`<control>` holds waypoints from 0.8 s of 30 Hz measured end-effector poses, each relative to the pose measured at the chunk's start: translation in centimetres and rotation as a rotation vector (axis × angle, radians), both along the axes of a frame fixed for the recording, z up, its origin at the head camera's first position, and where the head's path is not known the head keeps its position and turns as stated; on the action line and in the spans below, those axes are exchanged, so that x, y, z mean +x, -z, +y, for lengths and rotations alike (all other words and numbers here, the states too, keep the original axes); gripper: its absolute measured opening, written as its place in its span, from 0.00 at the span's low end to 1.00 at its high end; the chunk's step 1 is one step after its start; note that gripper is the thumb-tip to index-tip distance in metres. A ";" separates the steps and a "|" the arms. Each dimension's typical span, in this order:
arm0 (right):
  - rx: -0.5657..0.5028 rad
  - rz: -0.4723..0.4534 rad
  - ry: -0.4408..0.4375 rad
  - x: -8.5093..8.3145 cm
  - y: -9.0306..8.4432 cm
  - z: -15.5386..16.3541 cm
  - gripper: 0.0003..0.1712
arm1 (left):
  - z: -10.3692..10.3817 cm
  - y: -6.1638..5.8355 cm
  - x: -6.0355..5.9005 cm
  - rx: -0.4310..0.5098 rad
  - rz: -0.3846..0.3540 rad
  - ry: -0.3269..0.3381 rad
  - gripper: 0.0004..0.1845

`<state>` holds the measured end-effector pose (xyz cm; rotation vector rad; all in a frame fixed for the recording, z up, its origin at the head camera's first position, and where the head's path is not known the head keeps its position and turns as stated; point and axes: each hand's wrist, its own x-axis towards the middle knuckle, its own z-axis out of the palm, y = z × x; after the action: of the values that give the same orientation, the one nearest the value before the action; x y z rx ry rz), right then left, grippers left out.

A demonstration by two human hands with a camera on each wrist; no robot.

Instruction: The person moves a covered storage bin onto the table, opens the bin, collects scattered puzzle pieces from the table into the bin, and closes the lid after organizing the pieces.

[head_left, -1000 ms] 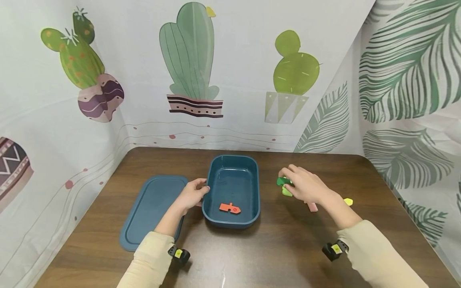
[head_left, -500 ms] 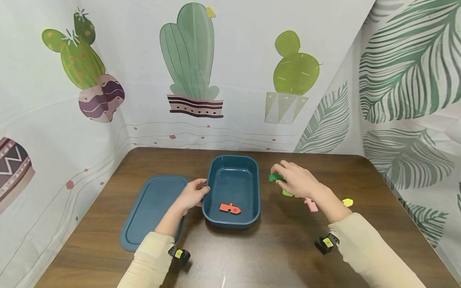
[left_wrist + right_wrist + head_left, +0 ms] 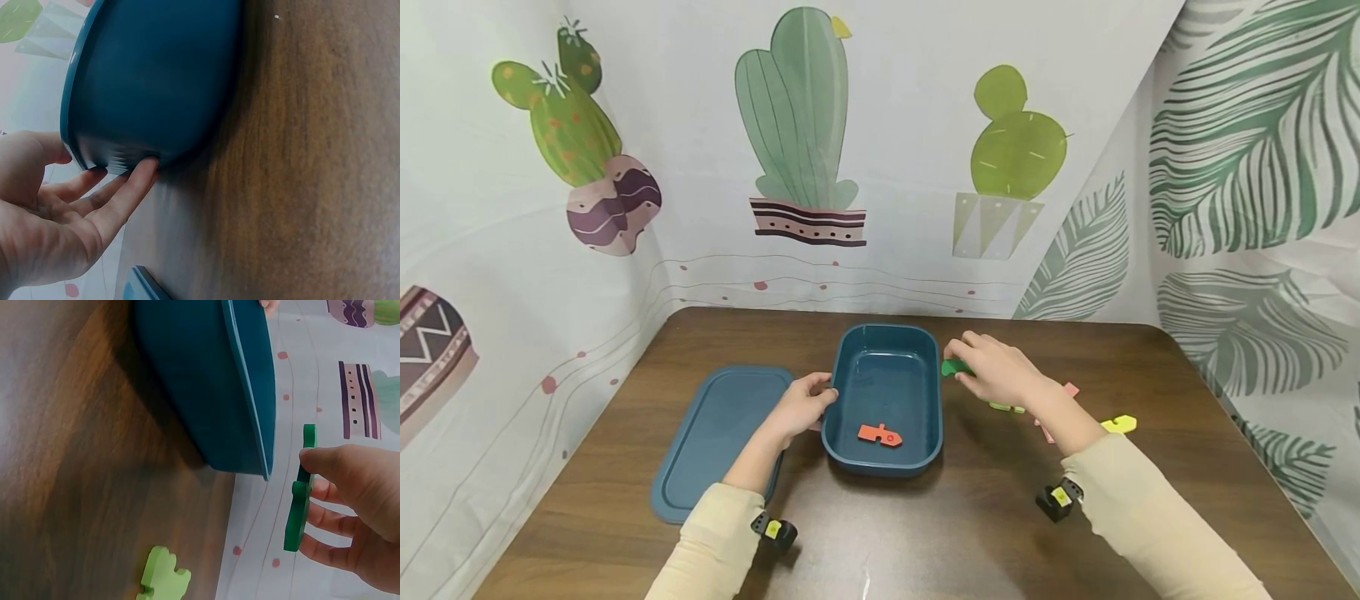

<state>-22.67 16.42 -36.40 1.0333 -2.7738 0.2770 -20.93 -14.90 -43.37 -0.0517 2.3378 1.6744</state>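
Observation:
A dark teal box [image 3: 886, 337] stands mid-table, with an orange flat piece [image 3: 879, 433] lying inside it near the front. My left hand [image 3: 805, 402] holds the box's left rim [image 3: 75, 150], thumb over the edge and fingers against the outer wall. My right hand [image 3: 992, 371] pinches a dark green flat piece [image 3: 953, 367] [image 3: 299, 500] just right of the box's right rim [image 3: 250, 394], held above the table. A light green piece [image 3: 1006, 407] [image 3: 164, 575] lies on the table under that hand.
The box's teal lid [image 3: 718, 437] lies flat to the left. A pink piece [image 3: 1070, 389] and a yellow-green piece [image 3: 1120, 424] lie right of my right forearm. Printed cloth walls close in the back and both sides of the brown table [image 3: 925, 533].
My right hand has lifted the dark green piece off the table and carried it left, up to the box's right rim. The left hand has stayed on the box.

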 end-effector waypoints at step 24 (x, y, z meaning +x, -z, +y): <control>0.089 -0.051 -0.047 -0.4 0.4 -4.0 0.13 | -0.1 0.3 -0.3 0.010 -0.007 0.000 0.23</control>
<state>-23.03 12.45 -36.81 1.1278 -2.8332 0.1905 -21.28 -15.02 -43.70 -0.0559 2.3237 1.6836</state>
